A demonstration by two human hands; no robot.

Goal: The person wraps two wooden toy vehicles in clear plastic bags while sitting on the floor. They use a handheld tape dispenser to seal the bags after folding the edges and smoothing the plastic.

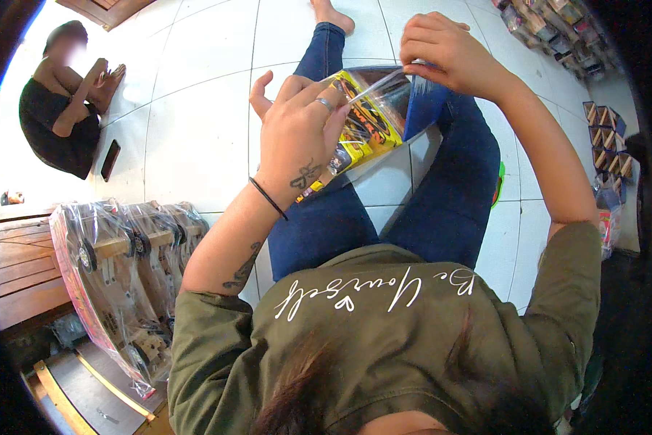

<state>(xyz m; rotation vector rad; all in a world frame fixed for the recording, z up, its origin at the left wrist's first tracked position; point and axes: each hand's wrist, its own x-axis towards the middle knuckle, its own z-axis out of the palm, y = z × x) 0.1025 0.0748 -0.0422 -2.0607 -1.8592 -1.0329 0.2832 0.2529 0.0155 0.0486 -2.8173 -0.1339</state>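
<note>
Over my lap is a clear plastic-wrapped package (373,119) with yellow-and-black printed panels and a blue panel (423,105) at its right end. My left hand (297,123) is closed at the package's left side, little finger sticking out; its thumb and fingertips lie against the wrap. At the far right corner, my right hand (449,54) pinches the wrap's edge. A narrow, pulled-tight fold of clear plastic (373,87) runs between both hands. The package is tilted, and part of its left side is hidden behind my left hand.
Several plastic-wrapped wooden items with wheels (123,268) stand at my left, beside slatted wood (14,257). A person (61,109) sits at the far left near a dark phone (110,160). More wrapped items (558,32) and stacked blue-and-wood pieces (607,141) line the right side.
</note>
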